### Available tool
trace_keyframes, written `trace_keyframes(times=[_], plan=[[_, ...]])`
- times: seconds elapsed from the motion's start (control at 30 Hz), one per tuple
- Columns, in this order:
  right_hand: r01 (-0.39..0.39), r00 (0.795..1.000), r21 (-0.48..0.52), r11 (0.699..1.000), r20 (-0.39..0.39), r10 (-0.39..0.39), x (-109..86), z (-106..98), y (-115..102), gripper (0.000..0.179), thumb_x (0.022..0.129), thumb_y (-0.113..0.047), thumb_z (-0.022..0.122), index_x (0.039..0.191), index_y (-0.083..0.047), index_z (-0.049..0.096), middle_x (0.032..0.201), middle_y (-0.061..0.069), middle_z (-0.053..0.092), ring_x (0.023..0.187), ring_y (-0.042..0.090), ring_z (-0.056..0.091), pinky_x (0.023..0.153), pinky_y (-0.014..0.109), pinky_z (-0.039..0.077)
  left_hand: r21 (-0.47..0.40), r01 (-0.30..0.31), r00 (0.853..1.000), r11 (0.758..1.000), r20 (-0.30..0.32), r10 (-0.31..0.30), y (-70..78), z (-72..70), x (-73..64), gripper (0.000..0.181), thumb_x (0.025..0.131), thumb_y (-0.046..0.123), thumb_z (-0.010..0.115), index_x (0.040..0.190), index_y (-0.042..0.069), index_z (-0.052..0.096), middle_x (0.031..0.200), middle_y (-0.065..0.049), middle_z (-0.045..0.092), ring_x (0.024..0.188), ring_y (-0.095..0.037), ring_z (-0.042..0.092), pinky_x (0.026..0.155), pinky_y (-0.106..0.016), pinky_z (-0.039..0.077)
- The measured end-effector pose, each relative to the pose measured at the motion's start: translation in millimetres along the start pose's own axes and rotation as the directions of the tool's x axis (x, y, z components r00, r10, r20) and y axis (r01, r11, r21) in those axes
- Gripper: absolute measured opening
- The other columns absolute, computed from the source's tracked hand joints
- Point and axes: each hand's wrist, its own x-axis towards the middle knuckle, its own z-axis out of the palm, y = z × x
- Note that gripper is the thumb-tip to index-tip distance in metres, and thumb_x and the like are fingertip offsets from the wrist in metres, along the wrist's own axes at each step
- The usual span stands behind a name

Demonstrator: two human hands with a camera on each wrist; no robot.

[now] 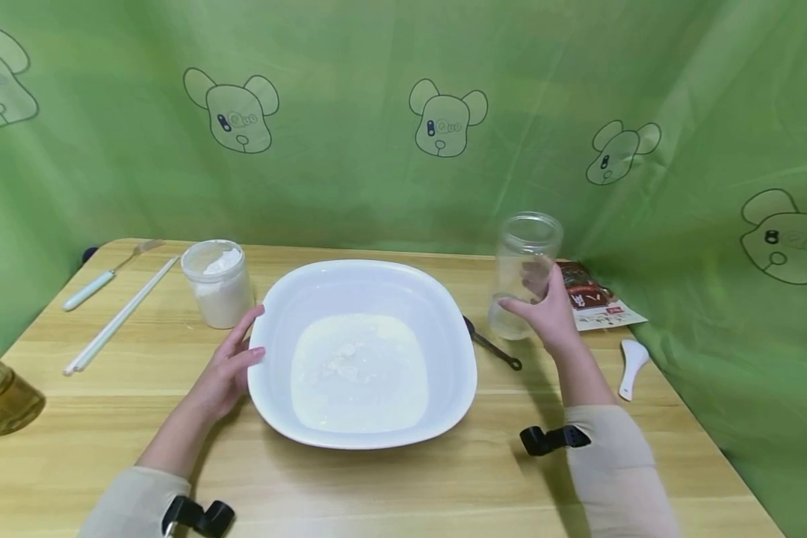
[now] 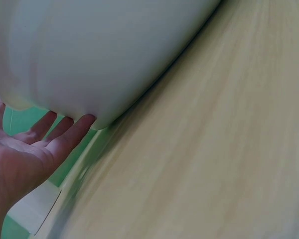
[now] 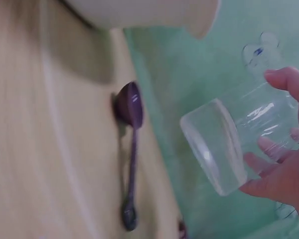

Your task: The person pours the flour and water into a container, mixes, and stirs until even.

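Observation:
A wide white basin (image 1: 447,351) sits in the middle of the table, with a pale, wet-looking layer and white powdery clumps (image 1: 350,362) on its bottom. My left hand (image 1: 218,377) rests against its left side. In the left wrist view, fairly straight fingertips (image 2: 84,119) touch the basin's outer wall (image 2: 99,59). On the right, my right hand (image 1: 553,317) grips a clear jar (image 1: 514,273) with thumb and fingers around it. The right wrist view has the jar's base (image 3: 214,144) raised above the table. A dark long-handled spoon (image 3: 132,109) lies beside the basin.
A jar of white powder (image 1: 222,299) stands behind my left hand. Chopsticks (image 1: 121,320) and a blue-handled fork (image 1: 94,288) lie at the left. A bottle of amber liquid (image 1: 7,400) is at the left edge. Behind my right hand are a packet (image 1: 598,306) and a white scoop (image 1: 632,362).

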Motion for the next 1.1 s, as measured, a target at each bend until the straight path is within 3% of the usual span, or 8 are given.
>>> trace_keyframes(times=[0.13,0.23,0.37,0.47,0.8,1.1], plan=[[0.004,0.998,0.082,0.997,-0.066,0.001,10.5,2,30,0.085,0.063,-0.008,0.075,0.131,-0.013,0.025,0.125,0.015,0.037,0.113,0.033,0.035,0.096,0.044,0.026,0.005,0.003,1.0,1.0,-0.004,-0.003,0.2,0.2,-0.4,0.062,0.083,0.001,0.042,0.138,0.02,0.019,0.121,-0.018,0.028,0.092,-0.022,0.053,0.071,-0.037,0.048],[0.035,0.994,0.138,0.99,-0.107,-0.02,27.5,1,69,0.086,0.061,-0.01,0.077,0.13,-0.016,0.027,0.125,0.011,0.038,0.113,0.032,0.035,0.097,0.039,0.026,0.007,0.009,1.0,1.0,-0.011,-0.009,0.7,0.1,-1.0,0.062,0.083,0.001,0.042,0.138,0.02,0.019,0.122,-0.018,0.027,0.092,-0.022,0.053,0.071,-0.036,0.048],[0.034,0.988,0.101,0.994,-0.152,-0.018,47.2,2,114,0.09,0.06,-0.021,0.079,0.131,-0.022,0.024,0.128,0.007,0.036,0.114,0.029,0.035,0.096,0.038,0.028,0.0,0.016,1.0,1.0,-0.01,-0.016,0.4,0.2,-0.6,0.063,0.083,0.002,0.043,0.138,0.019,0.017,0.123,-0.019,0.026,0.093,-0.022,0.053,0.071,-0.036,0.048],[0.016,0.983,0.047,0.999,-0.186,-0.007,52.4,6,129,0.093,0.059,-0.03,0.078,0.132,-0.022,0.021,0.129,0.01,0.034,0.113,0.028,0.035,0.095,0.039,0.03,-0.005,0.017,1.0,1.0,-0.007,-0.017,-0.5,0.3,0.3,0.064,0.083,0.002,0.043,0.138,0.019,0.017,0.124,-0.018,0.026,0.094,-0.022,0.052,0.072,-0.036,0.048],[-0.019,0.965,0.052,0.998,-0.261,0.032,46.6,17,136,0.091,0.059,-0.032,0.078,0.131,-0.023,0.023,0.129,0.015,0.033,0.116,0.023,0.033,0.097,0.033,0.027,0.005,0.012,1.0,1.0,-0.006,-0.012,-3.9,-1.9,1.8,0.064,0.083,0.002,0.043,0.138,0.018,0.017,0.123,-0.018,0.028,0.095,-0.024,0.052,0.072,-0.037,0.048],[-0.07,0.965,0.03,0.997,-0.25,0.075,44.6,21,132,0.093,0.059,-0.036,0.077,0.132,-0.03,0.02,0.131,0.011,0.03,0.119,0.024,0.029,0.098,0.034,0.024,0.005,0.037,0.999,0.999,-0.031,-0.037,1.2,2.5,-0.9,0.062,0.083,0.003,0.043,0.138,0.021,0.019,0.126,-0.018,0.024,0.094,-0.021,0.052,0.072,-0.035,0.048]])
